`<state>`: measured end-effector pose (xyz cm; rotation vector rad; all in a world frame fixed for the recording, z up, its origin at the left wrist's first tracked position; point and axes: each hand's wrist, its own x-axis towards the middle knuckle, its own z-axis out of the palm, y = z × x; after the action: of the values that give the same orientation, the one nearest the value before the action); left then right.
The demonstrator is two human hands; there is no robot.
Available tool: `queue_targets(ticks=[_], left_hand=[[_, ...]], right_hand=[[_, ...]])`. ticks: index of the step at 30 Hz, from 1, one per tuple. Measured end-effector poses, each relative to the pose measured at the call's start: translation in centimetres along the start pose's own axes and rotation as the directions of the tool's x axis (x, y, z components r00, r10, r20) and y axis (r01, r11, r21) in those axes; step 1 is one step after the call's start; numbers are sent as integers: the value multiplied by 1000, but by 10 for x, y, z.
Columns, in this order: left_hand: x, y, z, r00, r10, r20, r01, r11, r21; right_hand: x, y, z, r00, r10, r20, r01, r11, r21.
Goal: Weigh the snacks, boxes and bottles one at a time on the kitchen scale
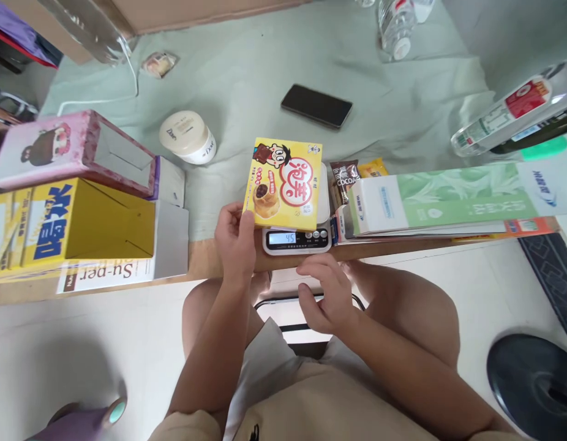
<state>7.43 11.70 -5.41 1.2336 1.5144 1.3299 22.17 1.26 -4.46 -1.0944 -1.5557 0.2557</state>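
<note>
A yellow snack box (pixel 283 182) with a cartoon face lies on a small white digital scale (pixel 296 239) whose display reads 45. My left hand (pixel 235 240) grips the box's near left corner with thumb and fingers. Just in front of the scale, my right hand (pixel 324 293) hovers with fingers loosely curled and holds nothing. The scale sits at the front edge of a low wooden surface covered by a pale green cloth (pixel 247 79).
Left: pink carton (pixel 67 147), yellow carton (pixel 58 223), white boxes. Right of the scale: cocoa packet (pixel 344 176), green-white flat box (pixel 444 199), plastic bottles (pixel 513 113). Farther back: white Dove jar (pixel 188 136), black phone (pixel 316 105), water bottle (pixel 396 27). Black round base (pixel 534 380) on the floor.
</note>
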Motion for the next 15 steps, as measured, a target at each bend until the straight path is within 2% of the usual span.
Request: queue_targets(ticks=[5, 11, 13, 15], left_hand=[[7, -3, -5, 993, -53, -108, 39, 991, -125], [16, 20, -3, 994, -56, -96, 21, 945, -326], [21, 36, -1, 995, -17, -103, -19, 940, -340], [29, 58, 6, 996, 34, -88, -63, 935, -348]], right_hand=[[10, -2, -10, 998, 9, -56, -7, 999, 41], [17, -1, -24, 993, 8, -118, 5, 994, 111], [23, -6, -42, 990, -16, -140, 39, 986, 160], [32, -15, -73, 993, -14, -119, 38, 979, 201]])
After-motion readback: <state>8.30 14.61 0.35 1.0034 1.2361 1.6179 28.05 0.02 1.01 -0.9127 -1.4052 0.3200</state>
